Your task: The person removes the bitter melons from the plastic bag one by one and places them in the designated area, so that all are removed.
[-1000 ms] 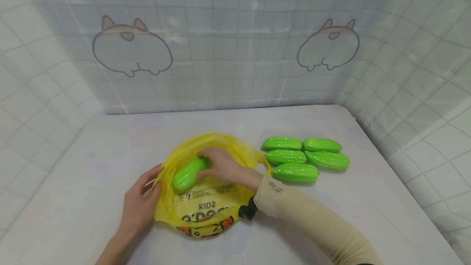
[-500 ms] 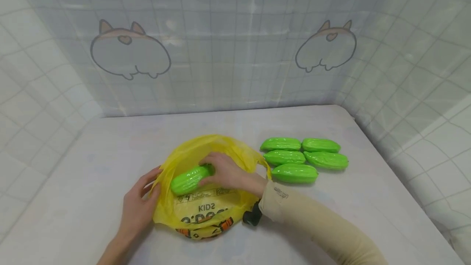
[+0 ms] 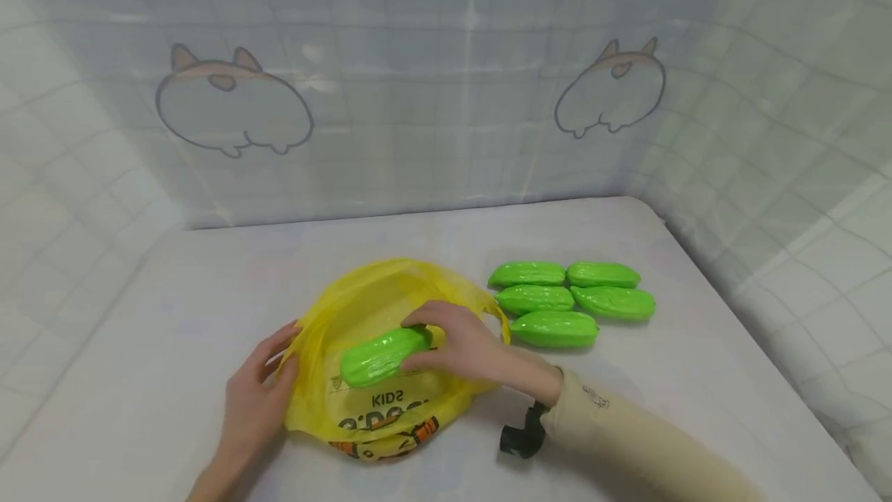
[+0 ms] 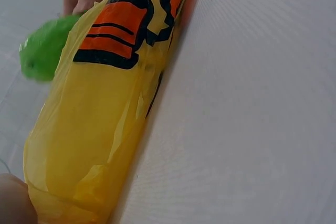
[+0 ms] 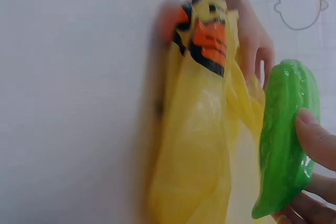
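Observation:
A glossy green ridged bitter melon is held between thumb and fingers by my right hand. It overlaps the mouth of a yellow plastic bag in the head view. From the left wrist, the melon shows past the bag's rim; the right wrist view has the melon beside the bag. My left hand pinches the bag's left rim, thumb on the near side. The bag lies with its mouth spread wide, printed lettering showing inside.
Several more green bitter melons lie in two columns right of the bag, close to its handle loop. A black wrist mount is on the right forearm. White tiled-pattern sheeting rises behind and beside the white table.
My right hand has drawn the bitter melon up and right, toward me, from deeper in the bag. My left hand keeps its hold on the rim. The head view has shifted slightly.

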### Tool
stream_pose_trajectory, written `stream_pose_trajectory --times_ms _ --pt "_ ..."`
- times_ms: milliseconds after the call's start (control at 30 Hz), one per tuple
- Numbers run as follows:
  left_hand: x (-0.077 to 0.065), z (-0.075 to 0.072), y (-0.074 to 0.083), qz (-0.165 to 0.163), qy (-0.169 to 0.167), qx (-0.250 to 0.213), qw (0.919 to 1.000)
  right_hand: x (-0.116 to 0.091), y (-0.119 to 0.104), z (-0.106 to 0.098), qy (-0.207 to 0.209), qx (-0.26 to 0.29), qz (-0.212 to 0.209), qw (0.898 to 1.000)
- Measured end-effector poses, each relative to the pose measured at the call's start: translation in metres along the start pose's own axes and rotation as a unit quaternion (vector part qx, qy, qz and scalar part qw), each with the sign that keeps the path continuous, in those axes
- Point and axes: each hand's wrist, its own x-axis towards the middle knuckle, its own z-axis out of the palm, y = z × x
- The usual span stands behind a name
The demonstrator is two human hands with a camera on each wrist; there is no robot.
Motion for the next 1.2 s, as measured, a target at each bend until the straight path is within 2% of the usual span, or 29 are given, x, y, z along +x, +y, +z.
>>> stream_pose_trajectory --times_ms 133,300,433,700,833,1000,1200 --pt "0.0 -0.003 0.0 -0.001 0.002 0.005 1.0 -0.031 0.001 -0.009 0.026 0.007 0.008 1.0" --pt "0.002 -0.003 -0.002 -0.005 -0.002 0.01 0.9999 -0.064 0.016 -0.013 0.079 -0.022 -0.029 0.996" --pt "0.003 -0.003 -0.002 -0.01 0.002 0.01 0.9999 -0.08 0.028 -0.015 0.12 -0.035 -0.058 0.99" --pt "0.005 0.0 -0.002 -0.016 -0.002 0.011 0.9998 -0.101 0.043 -0.022 0.171 -0.048 -0.075 0.981" --pt "0.005 0.001 0.0 -0.021 -0.005 0.013 0.9997 -0.115 0.049 -0.03 0.186 -0.048 -0.052 0.98" --pt "0.005 0.001 0.002 -0.025 -0.014 0.013 0.9995 -0.14 0.059 -0.044 0.21 -0.01 -0.005 0.978" --pt "0.006 -0.003 0.003 -0.027 -0.011 0.008 0.9995 -0.167 0.082 -0.07 0.243 0.008 0.006 0.97"
